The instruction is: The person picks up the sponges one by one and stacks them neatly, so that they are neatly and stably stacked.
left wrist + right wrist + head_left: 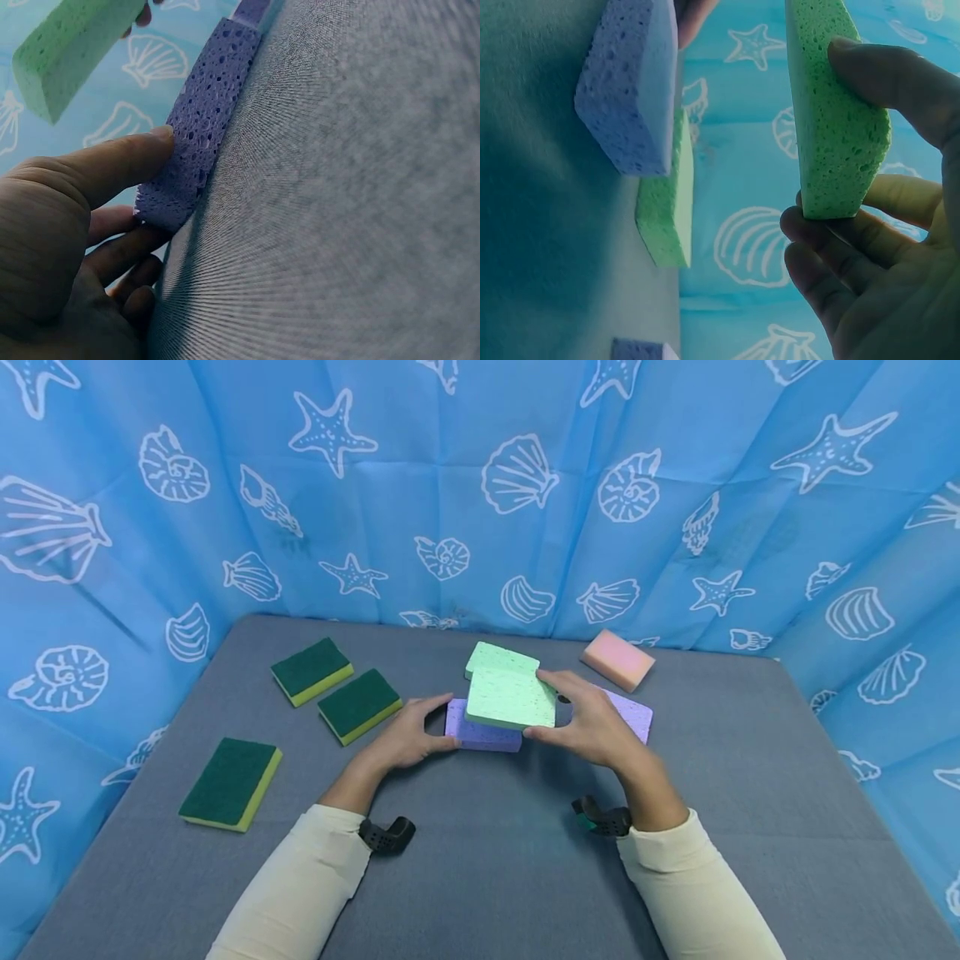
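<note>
A grey fabric counter (487, 860) carries everything, walled in by a blue curtain (480, 485) printed with shells and starfish. The right hand (592, 727) pinches a light green sponge (512, 699) between thumb and curled fingers, lifted clear of the counter. The left hand (408, 739) curls around the end of a purple sponge (480, 737) lying directly beneath the lifted one. Just beyond the hands lies a second green sponge (498, 657), and another purple sponge (633, 714) sits mostly hidden behind the right hand. Farther right is a pink sponge (618, 659); left of the left hand lie three dark green scouring sponges (358, 704).
</note>
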`<state>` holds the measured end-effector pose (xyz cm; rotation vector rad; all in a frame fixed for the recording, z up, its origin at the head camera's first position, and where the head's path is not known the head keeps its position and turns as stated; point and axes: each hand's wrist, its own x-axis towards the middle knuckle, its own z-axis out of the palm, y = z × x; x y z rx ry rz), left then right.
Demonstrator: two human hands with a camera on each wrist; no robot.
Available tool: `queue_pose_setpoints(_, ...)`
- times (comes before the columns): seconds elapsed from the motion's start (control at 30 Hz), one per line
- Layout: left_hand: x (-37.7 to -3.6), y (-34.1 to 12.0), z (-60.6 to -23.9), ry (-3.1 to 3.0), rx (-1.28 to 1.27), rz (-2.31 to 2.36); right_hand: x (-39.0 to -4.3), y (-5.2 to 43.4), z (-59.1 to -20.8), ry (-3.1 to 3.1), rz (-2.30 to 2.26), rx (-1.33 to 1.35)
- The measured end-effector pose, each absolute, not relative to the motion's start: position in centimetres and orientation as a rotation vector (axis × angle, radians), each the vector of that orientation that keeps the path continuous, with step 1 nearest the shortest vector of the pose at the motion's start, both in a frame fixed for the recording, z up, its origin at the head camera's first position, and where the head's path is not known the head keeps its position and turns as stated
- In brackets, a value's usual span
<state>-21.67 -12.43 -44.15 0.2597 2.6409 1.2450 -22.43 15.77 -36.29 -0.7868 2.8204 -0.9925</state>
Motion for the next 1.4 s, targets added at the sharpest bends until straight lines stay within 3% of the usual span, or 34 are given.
queue_pose_setpoints(1.4, -21.7, -12.7, -44.4, 2.648, 0.339, 1.283, -23.7, 12.9, -40.9, 2.752, -0.964, -0.796)
